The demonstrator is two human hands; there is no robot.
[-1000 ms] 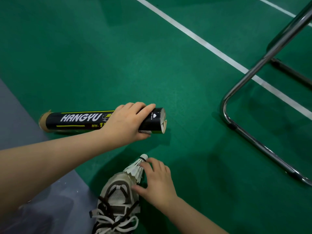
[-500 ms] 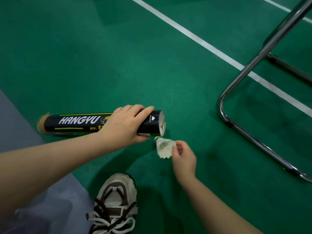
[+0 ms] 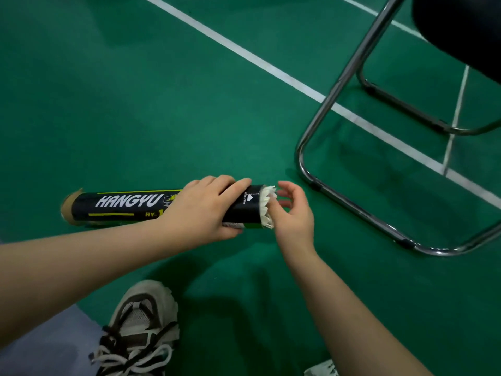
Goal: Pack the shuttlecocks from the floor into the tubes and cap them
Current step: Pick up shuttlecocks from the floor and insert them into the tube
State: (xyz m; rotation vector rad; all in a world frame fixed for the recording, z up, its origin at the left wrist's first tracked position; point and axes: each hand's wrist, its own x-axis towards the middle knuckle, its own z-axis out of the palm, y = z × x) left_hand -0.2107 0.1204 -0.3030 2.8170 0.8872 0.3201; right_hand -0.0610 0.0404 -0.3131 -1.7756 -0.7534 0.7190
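Note:
A black shuttlecock tube (image 3: 124, 206) with white "HANGYU" lettering lies level just above the green floor, its open mouth facing right. My left hand (image 3: 202, 210) is wrapped around its right half. A white feather shuttlecock (image 3: 267, 206) sits in the tube mouth, with only the tips of its feathers sticking out. My right hand (image 3: 294, 215) is at the mouth, its fingers loosely curled and touching the feather tips. The tube's left end shows a torn brown cardboard rim. No cap is in view.
A chrome tube chair frame (image 3: 352, 204) with a dark seat (image 3: 461, 28) stands to the right on the green court floor. White court lines (image 3: 271, 67) run diagonally behind. My shoe (image 3: 141, 329) is at the bottom, beside a grey floor strip (image 3: 54, 343). A white object (image 3: 322, 370) peeks in at the bottom edge.
My right hand picked the shuttlecock up from beside my shoe, carried it up to the tube mouth and pushed it in. The left hand kept holding the tube.

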